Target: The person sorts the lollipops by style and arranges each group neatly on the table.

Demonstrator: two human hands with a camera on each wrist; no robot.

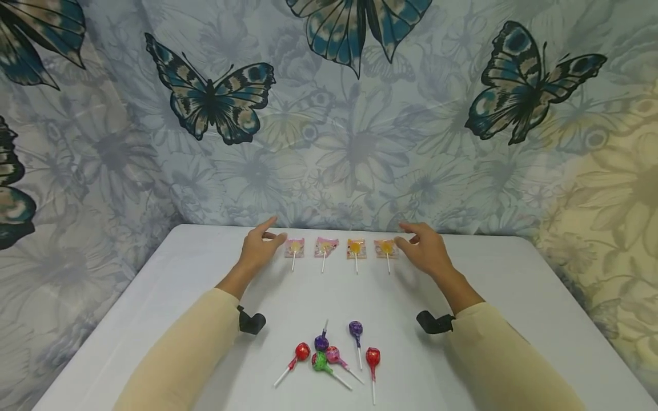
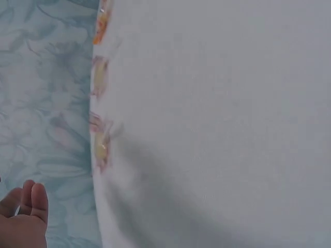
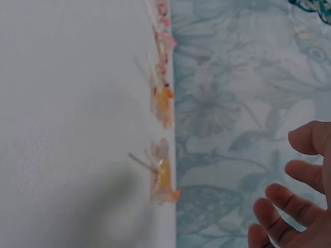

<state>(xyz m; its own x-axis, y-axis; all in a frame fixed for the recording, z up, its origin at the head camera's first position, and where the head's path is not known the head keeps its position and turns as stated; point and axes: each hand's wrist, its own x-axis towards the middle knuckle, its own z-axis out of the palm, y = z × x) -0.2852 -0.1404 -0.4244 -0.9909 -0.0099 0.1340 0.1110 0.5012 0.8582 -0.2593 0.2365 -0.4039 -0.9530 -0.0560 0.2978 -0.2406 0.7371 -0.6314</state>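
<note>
So the first pink-wrapped flat lollipop [image 1: 295,248] lies just right of the left hand [image 1: 259,246], near the thumb tip. Going on from that hand you get a second pink-wrapped one [image 1: 326,246], then an orange-wrapped one [image 1: 356,248], and the last orange-wrapped one [image 1: 386,248] is right by the right hand's [image 1: 425,250] thumb and index tips. All four sit in a neat row between the hands, sticks pointing back toward the person. Can't really tell if either hand is touching the end packets.

Left hand is loosely spread, thumb apart from the index finger. Right hand's pretty much the same, fingers slightly bent with gaps between them.

Nearer the person than both hands there's a loose bunch of round lollipops: a red one [image 1: 302,351] on the left hand's side, then a purple one [image 1: 321,342], a green one [image 1: 320,360] and a pink one [image 1: 333,354] bunched together, plus another purple [image 1: 356,328] and another red [image 1: 373,357] toward the right hand's side.

It's all on a white worktop [image 1: 319,297]. Cream sleeves [image 1: 175,348] behind each hand, black wrist gadgets [image 1: 253,323] on the inner sides, and a butterfly-and-flower backdrop [image 1: 360,148] beyond the fingers.
</note>
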